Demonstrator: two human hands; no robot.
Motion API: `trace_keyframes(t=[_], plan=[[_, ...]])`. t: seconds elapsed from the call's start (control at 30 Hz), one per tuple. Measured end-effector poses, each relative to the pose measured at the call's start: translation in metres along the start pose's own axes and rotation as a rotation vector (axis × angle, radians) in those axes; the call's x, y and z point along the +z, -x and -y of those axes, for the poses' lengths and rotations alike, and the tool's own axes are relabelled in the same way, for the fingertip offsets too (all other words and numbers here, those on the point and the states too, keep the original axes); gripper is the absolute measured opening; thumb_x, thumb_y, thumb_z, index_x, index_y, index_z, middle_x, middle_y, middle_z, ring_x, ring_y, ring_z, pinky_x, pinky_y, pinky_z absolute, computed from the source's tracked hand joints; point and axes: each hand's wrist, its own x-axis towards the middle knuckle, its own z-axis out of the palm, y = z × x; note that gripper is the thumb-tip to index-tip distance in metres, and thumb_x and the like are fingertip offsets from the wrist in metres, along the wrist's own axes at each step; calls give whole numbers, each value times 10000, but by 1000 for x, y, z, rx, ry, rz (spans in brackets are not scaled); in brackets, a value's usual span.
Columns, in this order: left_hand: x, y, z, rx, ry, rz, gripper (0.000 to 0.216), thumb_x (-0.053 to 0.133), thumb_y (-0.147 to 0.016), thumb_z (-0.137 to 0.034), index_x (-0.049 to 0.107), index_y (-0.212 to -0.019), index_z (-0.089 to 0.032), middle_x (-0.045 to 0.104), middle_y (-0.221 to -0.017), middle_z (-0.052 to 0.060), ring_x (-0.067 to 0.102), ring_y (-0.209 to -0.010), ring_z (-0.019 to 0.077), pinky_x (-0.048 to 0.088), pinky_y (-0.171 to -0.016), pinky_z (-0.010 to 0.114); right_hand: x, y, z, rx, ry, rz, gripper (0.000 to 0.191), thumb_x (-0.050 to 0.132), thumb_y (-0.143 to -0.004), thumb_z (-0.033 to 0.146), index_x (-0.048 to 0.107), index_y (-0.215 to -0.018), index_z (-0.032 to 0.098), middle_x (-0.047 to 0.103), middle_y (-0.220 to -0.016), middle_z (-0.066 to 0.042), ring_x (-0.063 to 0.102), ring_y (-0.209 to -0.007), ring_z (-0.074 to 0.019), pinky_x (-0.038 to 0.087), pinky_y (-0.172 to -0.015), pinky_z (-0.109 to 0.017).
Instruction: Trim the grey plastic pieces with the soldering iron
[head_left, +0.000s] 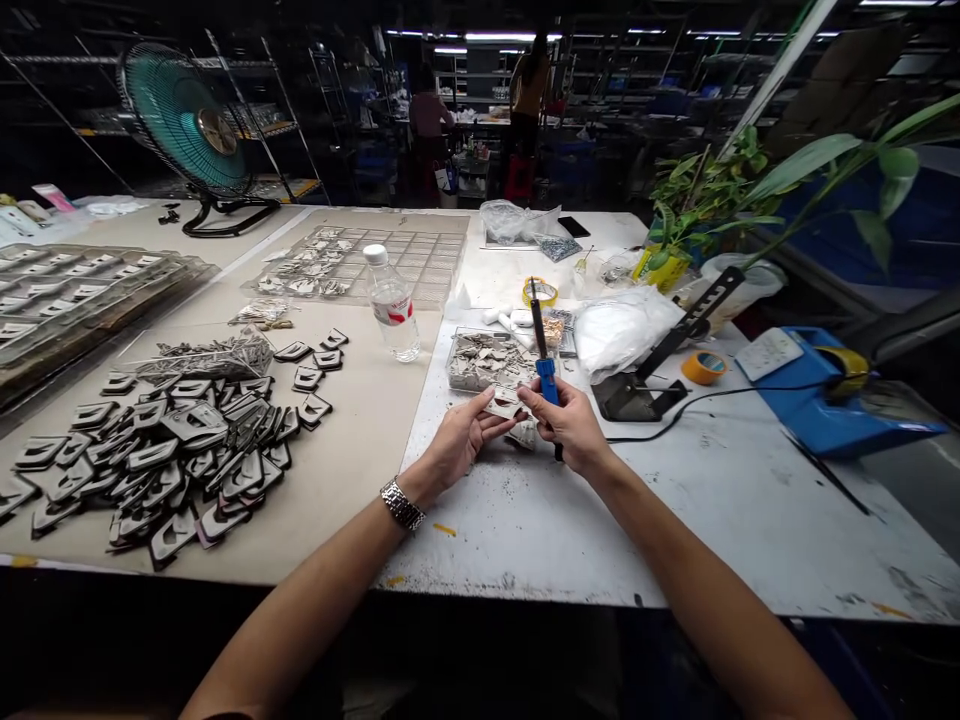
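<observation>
One pale plate (504, 402) is between your hands, above the white worktop (487, 540) and just in front of a clear box heaped with small pale pieces (487, 357). Your left hand (465, 430) pinches it with a narrow grip, thumb over fingers. Your right hand (574, 425) has its grip closed around one blue-handled tool (548, 380), tip upward, with thumb and fingertips at the plate's near edge; whether they press on it you cannot tell from here.

The step in hand looks like steadying or turning the plate while the tool is parked in the same hand. The next move probably calls for a firm left pinch and a tip held clear of your fingers.

Now the count: one bottle (394, 315), one fan (187, 120), one blue tape dispenser (847, 405) and two loose tape rolls, one orange (696, 375), one yellow (553, 293). Five dark-edged frames (313, 410) lie just right of the big pile (195, 425), whose overlapping pieces defy counting.
</observation>
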Motion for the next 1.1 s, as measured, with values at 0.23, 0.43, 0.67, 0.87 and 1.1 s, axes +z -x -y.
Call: trace_keyframes(t=[0.23, 0.43, 0.67, 0.87, 1.1], plan=[[-3, 0, 4, 25, -12, 31, 314, 761, -1044, -325, 814, -1229, -78, 776, -1405, 199, 780, -1261, 317, 585, -1191, 461, 0, 1, -1, -23, 65, -3, 606, 1005, -700, 633, 727, -1018, 199, 504, -716, 52, 304, -531, -58, 221, -389, -217], [4, 3, 2, 30, -17, 52, 231, 788, -1023, -239, 827, -1197, -92, 780, -1399, 148, 751, -1292, 249, 536, -1240, 384, -2, 0, -1, -50, 68, -13, 614, 973, -762, 606, 790, -1186, 201, 552, -807, 25, 331, -571, -75, 226, -391, -216], [5, 5, 3, 15, -13, 39, 258, 818, -935, -145, 813, -1188, -92, 789, -1367, 158, 752, -1291, 262, 523, -1240, 388, -3, -1, 2, -51, 13, -53, 533, 996, -728, 591, 680, -974, 239, 459, -674, 77, 309, -538, -83, 192, -401, -227], [8, 7, 3, -26, 19, 50, 385, 761, -808, -8, 809, -1171, -127, 791, -1375, 133, 726, -1330, 270, 481, -1275, 394, -5, 0, 4, -65, 80, -95, 501, 995, -730, 589, 714, -927, 224, 529, -679, 54, 271, -509, -72, 199, -388, -248], [7, 7, 6, -10, 16, 75, 354, 796, -834, -54, 812, -1178, -135, 800, -1334, 130, 733, -1299, 263, 485, -1251, 378, 2, 6, 2, 18, 158, -10, 530, 963, -725, 647, 718, -922, 220, 563, -651, 42, 289, -471, -73, 196, -390, -257]])
